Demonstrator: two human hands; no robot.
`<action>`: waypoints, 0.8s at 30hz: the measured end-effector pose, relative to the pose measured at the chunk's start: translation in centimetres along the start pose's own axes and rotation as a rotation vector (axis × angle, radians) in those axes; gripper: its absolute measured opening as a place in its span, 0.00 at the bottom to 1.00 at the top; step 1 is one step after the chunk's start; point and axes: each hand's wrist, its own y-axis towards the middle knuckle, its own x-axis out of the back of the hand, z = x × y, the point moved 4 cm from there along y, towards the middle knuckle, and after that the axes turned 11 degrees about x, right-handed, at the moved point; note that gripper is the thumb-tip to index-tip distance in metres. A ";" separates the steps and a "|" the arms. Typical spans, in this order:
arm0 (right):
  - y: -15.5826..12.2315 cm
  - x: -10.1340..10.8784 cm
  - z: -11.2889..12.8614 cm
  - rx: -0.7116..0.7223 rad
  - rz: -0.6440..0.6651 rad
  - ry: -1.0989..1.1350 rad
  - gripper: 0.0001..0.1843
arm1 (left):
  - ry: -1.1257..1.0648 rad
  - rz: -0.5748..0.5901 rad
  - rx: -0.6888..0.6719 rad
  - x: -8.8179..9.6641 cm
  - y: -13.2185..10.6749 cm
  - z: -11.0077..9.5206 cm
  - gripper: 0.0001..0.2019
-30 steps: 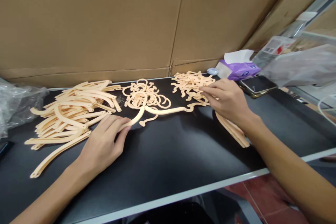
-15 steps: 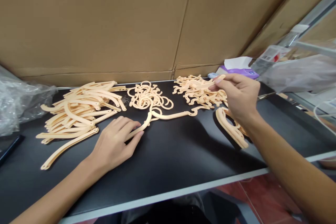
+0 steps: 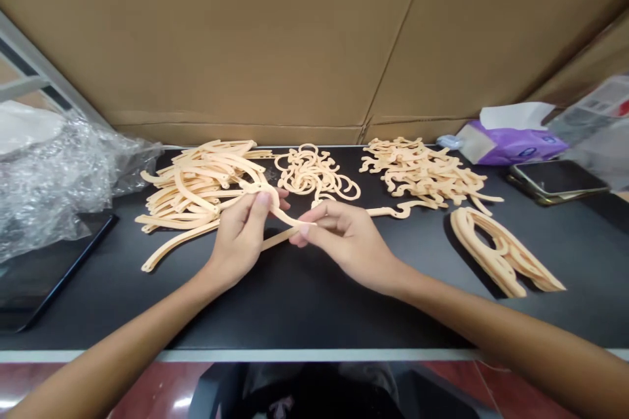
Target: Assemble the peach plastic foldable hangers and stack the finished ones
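A matte black tabletop (image 3: 319, 308) with a pale front edge runs left to right before a wall of smooth brown cardboard (image 3: 295, 33). At its middle, the left hand (image 3: 240, 229) and the right hand (image 3: 344, 239) meet over a slim peach plastic strip (image 3: 285, 216). It is thin, flat and gently bowed, and it hangs just above the tabletop. The left fingers are closed on its upper left end, thumb against fingertips; the right fingers pinch its lower right end, the other fingers loosely curled. A longer peach plastic arm (image 3: 393, 211) with a wavy, notched end lies on the tabletop and passes behind the right hand; whether either hand touches it cannot be told. Far left lies a loose heap of long curved peach bars (image 3: 196, 190), smooth and rib-like. Far and centre is a tangle of round peach hooks (image 3: 314, 173). Far right is a pile of short wavy peach pieces (image 3: 422, 170). Near right, well apart from the hands, rests a neat stack of curved peach pieces (image 3: 496, 252), fanned at one end. Crinkled clear plastic wrap (image 3: 54, 177) bulges at the left edge above a flat dark glossy slab (image 3: 44, 268). At the far right sit a purple soft tissue pack (image 3: 511, 144) and a glossy dark phone (image 3: 557, 178).
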 end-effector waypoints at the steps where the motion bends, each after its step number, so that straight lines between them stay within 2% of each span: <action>1: 0.1 -0.1 0.1 0.050 0.045 -0.087 0.04 | -0.094 0.006 0.045 0.0 0.1 0.1 0.18; 3: 0.5 0.1 0.4 0.166 0.109 -0.276 0.04 | -0.277 0.024 0.110 0.2 0.5 0.3 0.14; 5: 0.9 0.6 0.7 0.296 0.119 -0.464 0.05 | -0.414 0.023 0.133 0.6 0.9 0.3 0.10; 7: 1.2 0.9 0.7 0.446 0.147 -0.633 0.07 | -0.473 0.014 0.126 1.1 1.3 0.1 0.08; 9: 1.5 0.4 0.3 0.569 0.260 -0.781 0.10 | -0.474 0.026 0.120 1.6 1.7 0.0 0.07; 12: 1.7 -1.1 -0.9 0.620 0.464 -1.013 0.15 | -0.415 0.049 0.131 2.0 2.0 -0.1 0.07; 15: 2.0 -2.4 -1.8 0.652 0.572 -1.183 0.16 | -0.359 0.050 0.166 2.2 2.3 -0.2 0.07; 20: 2.2 -2.9 -1.9 0.903 0.561 -1.306 0.15 | -0.202 0.070 0.145 2.8 2.5 -0.5 0.09; 24: 2.1 -2.4 -1.6 0.981 0.512 -1.408 0.16 | 0.095 0.088 0.055 3.9 2.5 -1.1 0.11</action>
